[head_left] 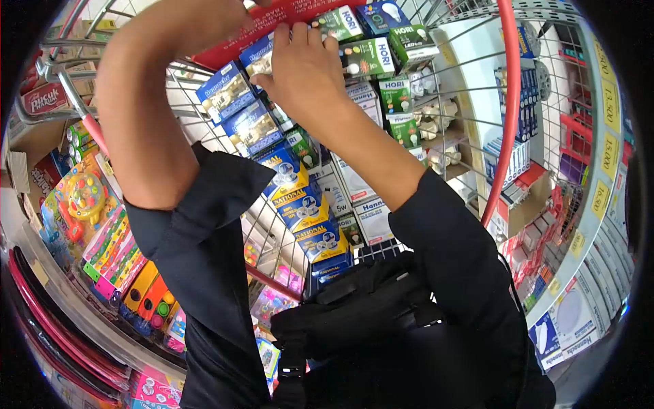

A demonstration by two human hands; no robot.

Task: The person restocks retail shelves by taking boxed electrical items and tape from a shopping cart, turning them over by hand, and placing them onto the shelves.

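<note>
In a wire shopping cart lie many small boxes of light bulbs and fittings. My right hand reaches over the far part of the pile, its fingers and thumb around a blue Hannochs box that it partly covers. Two similar blue boxes sit just left of it. Green-and-white HORI bulb boxes lie to its right. My left hand is bent across the far edge, blurred and mostly cut off, so its fingers are hidden. Blue-and-yellow National boxes form a row nearer my body.
A red cart rail runs along the right, and a red printed panel spans the far end. Shelves with price tags stand right. Toys and drink cartons fill the left display. A black bag hangs at my front.
</note>
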